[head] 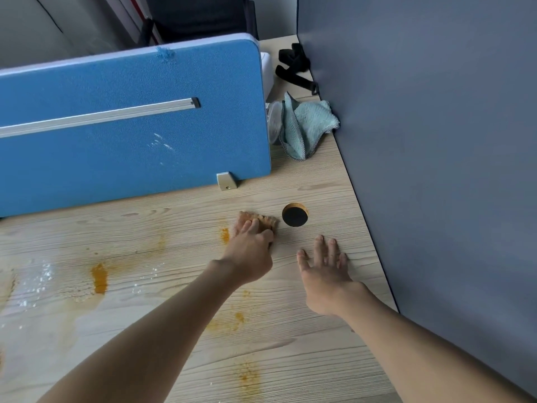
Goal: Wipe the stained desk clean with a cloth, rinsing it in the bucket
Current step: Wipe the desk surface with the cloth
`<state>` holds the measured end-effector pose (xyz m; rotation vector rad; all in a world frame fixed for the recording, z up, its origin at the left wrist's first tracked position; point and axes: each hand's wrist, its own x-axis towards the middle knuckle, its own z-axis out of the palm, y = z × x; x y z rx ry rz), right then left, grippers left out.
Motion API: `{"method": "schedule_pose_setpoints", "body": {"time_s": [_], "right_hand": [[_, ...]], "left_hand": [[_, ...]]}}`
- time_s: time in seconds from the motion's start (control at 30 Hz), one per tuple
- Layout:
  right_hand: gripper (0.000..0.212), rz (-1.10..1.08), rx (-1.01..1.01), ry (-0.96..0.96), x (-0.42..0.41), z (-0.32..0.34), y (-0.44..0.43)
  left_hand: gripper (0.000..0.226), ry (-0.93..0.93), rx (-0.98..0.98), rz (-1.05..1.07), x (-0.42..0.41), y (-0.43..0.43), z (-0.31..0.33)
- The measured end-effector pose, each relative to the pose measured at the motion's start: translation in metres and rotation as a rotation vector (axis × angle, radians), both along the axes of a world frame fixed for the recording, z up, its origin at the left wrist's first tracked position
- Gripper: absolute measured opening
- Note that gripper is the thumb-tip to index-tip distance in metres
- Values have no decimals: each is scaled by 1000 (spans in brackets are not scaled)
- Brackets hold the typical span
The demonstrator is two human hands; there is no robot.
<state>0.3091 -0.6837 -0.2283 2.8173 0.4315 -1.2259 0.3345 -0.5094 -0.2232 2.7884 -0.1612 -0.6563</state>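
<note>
On desk top [319,359], pale wood grain, far right zone: left hand [250,254] sits over a wadded, orange-stained cloth [266,220]. Fingers are bent across the top of the wad and the thumb is tucked against its near right edge, so the cloth is held and pressed to the surface. The cloth lies just left of the round cable hole [295,215], not touching it.

Right hand [325,274] lies palm down on the desk with fingers spread and straight, holding nothing, near the left hand and on the near side of the cable hole.

Orange stains [99,279] are scattered left of the hands and nearer the viewer; one small streak is just left of the cloth. A wet sheen [37,280] covers the far left.

Blue divider panel [130,135] stands upright along the back. Past its right end, a teal towel [308,126] lies crumpled against a clear container [274,120]. A black strap [295,68] lies farther back. Grey partition [436,141] borders the right edge.
</note>
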Motion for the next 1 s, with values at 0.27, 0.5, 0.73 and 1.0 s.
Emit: {"method": "schedule_pose_setpoints", "body": {"time_s": [0.27, 0.5, 0.73, 1.0], "right_hand": [[84, 6, -14, -21, -2, -1, 1], [83, 15, -15, -28, -1, -1, 0], [82, 5, -11, -38, -4, -1, 0], [86, 13, -3, -22, 1, -1, -1]], "left_hand": [[67, -5, 176, 53, -32, -19, -25], [65, 7, 178, 64, -14, 3, -26], [79, 43, 227, -135, -58, -8, -51], [84, 76, 274, -6, -30, -10, -55]]}}
